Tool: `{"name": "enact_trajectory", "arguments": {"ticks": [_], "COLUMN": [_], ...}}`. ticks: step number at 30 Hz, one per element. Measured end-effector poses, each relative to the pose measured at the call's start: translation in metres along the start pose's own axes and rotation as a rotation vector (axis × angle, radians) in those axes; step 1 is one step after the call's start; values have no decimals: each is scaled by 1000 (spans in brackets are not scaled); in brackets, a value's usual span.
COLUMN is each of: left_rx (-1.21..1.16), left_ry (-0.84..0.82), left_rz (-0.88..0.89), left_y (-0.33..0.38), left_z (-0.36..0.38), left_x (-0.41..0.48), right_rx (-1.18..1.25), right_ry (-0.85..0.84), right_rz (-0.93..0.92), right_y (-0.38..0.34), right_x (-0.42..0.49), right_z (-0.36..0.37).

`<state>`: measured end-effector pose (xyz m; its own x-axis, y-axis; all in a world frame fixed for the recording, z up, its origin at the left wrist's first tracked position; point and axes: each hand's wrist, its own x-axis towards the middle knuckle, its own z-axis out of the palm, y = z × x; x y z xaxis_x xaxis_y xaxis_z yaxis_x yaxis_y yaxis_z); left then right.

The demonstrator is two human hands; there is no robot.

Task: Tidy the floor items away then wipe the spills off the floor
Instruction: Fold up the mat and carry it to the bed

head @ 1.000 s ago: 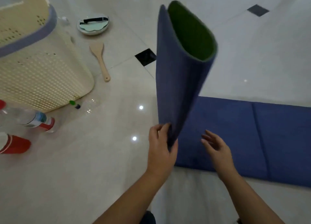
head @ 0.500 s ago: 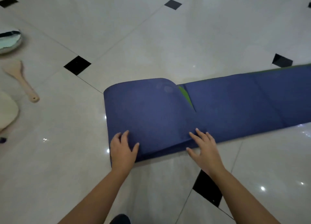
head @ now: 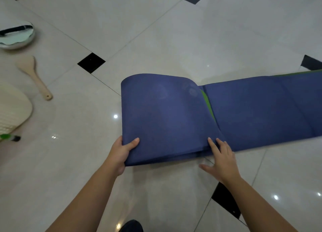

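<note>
The blue mat [head: 252, 113] lies on the tiled floor [head: 174, 40], running from the middle out past the right of the view; its left end is folded over in 1 loose curl, with the green underside showing in the gap. The left hand [head: 120, 153] grips the flap's near left corner, thumb on top, fingers curled beneath; the right hand [head: 223, 159] rests straight, spread fingers on the flap's near right corner, thumb out over the floor. Well apart, on the left of the floor, lie a wooden spatula [head: 34, 75], a shiny bowl [head: 16, 36] and a cream basket [head: 12, 108].
</note>
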<state>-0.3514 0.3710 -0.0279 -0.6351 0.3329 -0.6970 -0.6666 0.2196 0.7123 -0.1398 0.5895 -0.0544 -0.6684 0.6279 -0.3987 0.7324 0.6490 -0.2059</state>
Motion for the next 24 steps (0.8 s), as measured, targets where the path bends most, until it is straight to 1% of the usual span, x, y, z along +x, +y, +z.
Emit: {"name": "enact_trajectory", "arguments": {"ticks": [3,6,8,12,15,17,19,21,22,24], "left_rx": [44,112,176,312,379,560,776,982,1131,1437], "left_ry": [52,147,222,402,530,640,721,723,703,613], "left_rz": [132,253,303,387,423,431,433,450,449,402], "left_y": [29,56,70,91,95,92,85,77,73,65], "left_z": [-7,-38,-62,-109,-134,-141,-143,-143,-142,-136], "left_x": [-14,-32,-46,-77,-99,-105,-104,-98,-96,-93], "right_rx": [-33,-80,-103,-89,9,151,302,375,375,351], "right_ry": [91,81,107,116,57,17,56,147,197,290], "right_rz": [-126,-244,-315,-330,-386,-398,-382,-397,-422,-457], "right_y": [-8,-38,-67,-113,-138,-144,-143,-141,-141,-145], "right_x": [2,2,-1,-4,-12,-20,-21,-15,-12,-6], "right_z": [6,7,10,25,38,46,48,42,38,24]}}
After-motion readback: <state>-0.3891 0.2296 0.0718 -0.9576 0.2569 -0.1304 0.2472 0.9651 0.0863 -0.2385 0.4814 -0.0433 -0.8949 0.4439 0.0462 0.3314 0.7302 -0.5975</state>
